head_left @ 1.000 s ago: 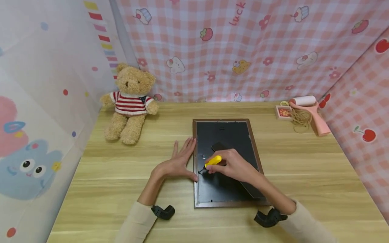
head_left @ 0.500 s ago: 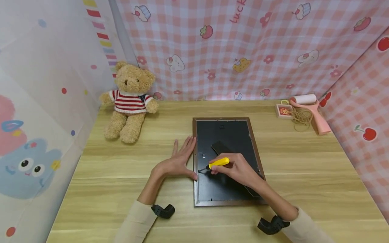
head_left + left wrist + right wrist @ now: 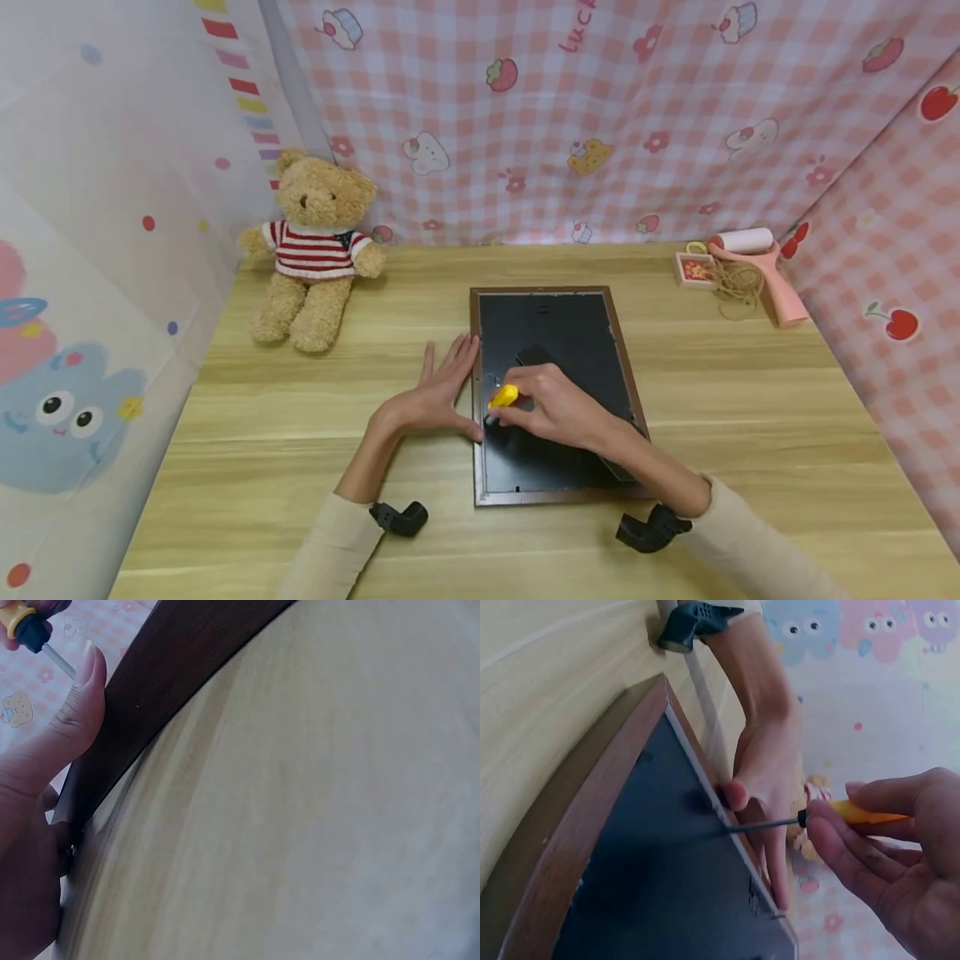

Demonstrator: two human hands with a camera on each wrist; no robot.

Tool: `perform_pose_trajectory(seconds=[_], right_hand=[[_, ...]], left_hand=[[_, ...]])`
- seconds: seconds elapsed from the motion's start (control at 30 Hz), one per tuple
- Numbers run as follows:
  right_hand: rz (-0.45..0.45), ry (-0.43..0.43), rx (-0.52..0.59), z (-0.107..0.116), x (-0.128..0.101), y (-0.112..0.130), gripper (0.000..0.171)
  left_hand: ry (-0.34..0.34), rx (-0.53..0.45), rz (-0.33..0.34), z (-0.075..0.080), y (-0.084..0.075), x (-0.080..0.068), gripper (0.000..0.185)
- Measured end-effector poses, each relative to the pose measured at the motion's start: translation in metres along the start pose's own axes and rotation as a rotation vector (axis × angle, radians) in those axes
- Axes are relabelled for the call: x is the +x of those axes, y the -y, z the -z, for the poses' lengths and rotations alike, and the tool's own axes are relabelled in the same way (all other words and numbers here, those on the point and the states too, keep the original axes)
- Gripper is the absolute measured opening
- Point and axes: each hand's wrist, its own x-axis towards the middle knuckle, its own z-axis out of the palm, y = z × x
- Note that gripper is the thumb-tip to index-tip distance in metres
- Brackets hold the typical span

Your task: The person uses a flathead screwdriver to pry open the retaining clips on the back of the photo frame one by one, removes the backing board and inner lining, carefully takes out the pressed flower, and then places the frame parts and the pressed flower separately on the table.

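Observation:
A picture frame (image 3: 476, 312) with a brown rim lies face down on the wooden table, its black backing board (image 3: 555, 325) up. Across the board runs a black stand leg (image 3: 534, 356), partly hidden by my right arm. My left hand (image 3: 427, 406) rests against the frame's left rim, fingers spread and straight, thumb on the edge. Between thumb and fingers my right hand (image 3: 558, 407) pinches a screwdriver by its yellow handle (image 3: 505, 395). In the right wrist view the screwdriver's metal shaft (image 3: 765, 824) reaches the inner edge of the rim, close to my left thumb (image 3: 736, 796).
A teddy bear (image 3: 311, 250) in a striped sweater sits at the back left. At the back right lie a small box (image 3: 696, 271), a coil of twine (image 3: 738, 285) and a pink-handled roller (image 3: 780, 287). Patterned cloth hangs behind and at the sides.
The screwdriver handle first leaned right with my right hand, and now stands steeper and farther left. My left hand keeps its place on the frame. The head view has shifted slightly.

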Motion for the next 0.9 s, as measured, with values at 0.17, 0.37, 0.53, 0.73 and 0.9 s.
perform_pose_trajectory(seconds=[0.17,0.37,0.53,0.73,0.9], right_hand=[[0.023,0.021,-0.075,-0.002,0.008,0.006,0.008],[-0.042,-0.098,-0.074,0.018,0.003,-0.002,0.005],[-0.143,-0.38,-0.161,0.067,-0.005,-0.035,0.007],[-0.458,-0.265,-0.295,0.122,-0.005,-0.11,0.028],[-0.527,-0.104,-0.319,0.131,-0.002,-0.149,0.038]], left_hand=[[-0.009,-0.019,0.007,0.002,0.002,-0.004,0.165],[0.004,0.001,0.033,-0.003,0.001,-0.007,0.152],[0.069,0.01,0.081,-0.012,-0.03,-0.027,0.125],[0.059,0.013,0.11,-0.036,-0.076,-0.064,0.13],[-0.03,0.01,0.127,-0.063,-0.085,-0.075,0.145]])
